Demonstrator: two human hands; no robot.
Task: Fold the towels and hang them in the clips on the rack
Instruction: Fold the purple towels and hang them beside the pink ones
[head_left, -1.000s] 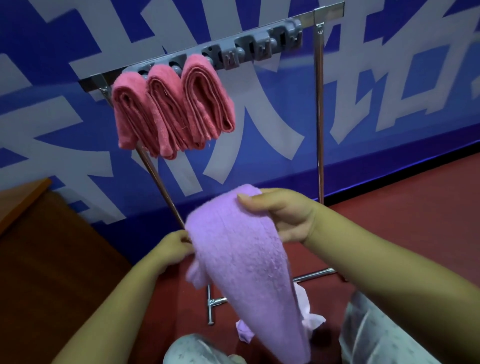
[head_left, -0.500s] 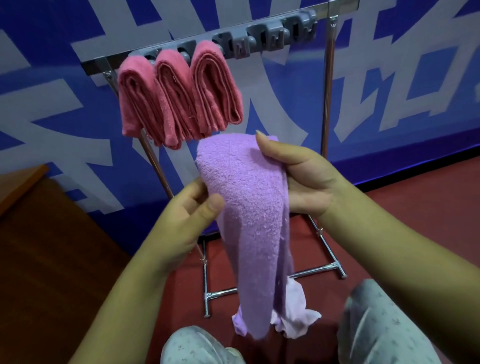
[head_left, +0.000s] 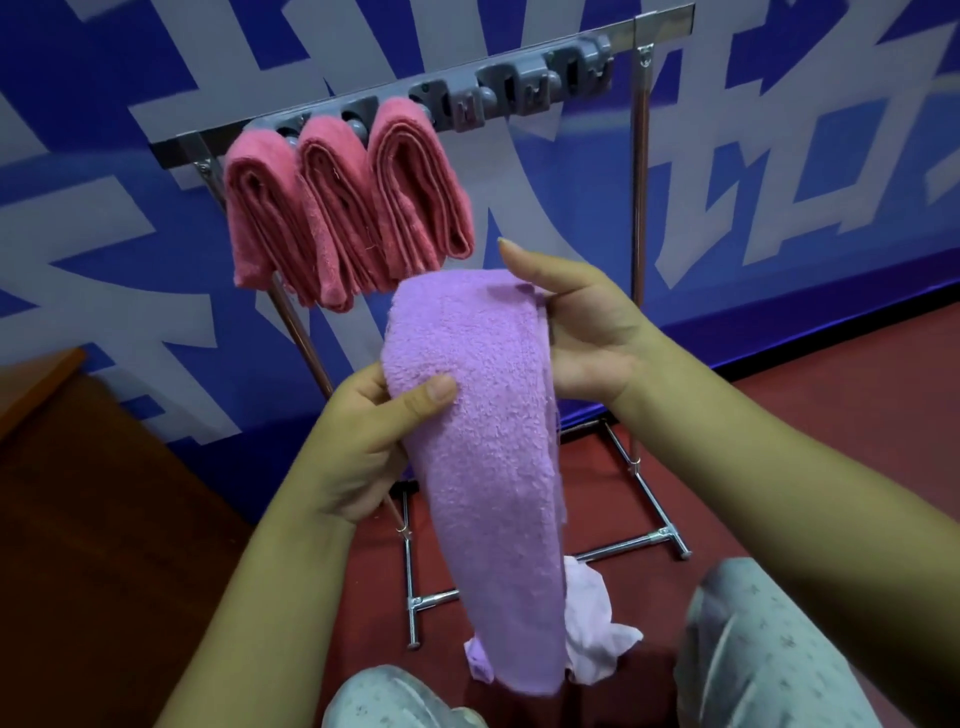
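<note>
Left hand (head_left: 363, 441) has slid up the purple towel (head_left: 488, 441); both hands, right hand (head_left: 576, 338) included, pinch its fold—should keep layers squared before seating it in the next empty clip (head_left: 470, 106).

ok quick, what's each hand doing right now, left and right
Left hand: pinching the purple towel at its left edge, thumb on front.
Right hand: holding the same towel's folded top at its right side.

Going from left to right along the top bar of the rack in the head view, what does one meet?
First pink towel → second pink towel → third pink towel → empty grey clips → right post.
</note>
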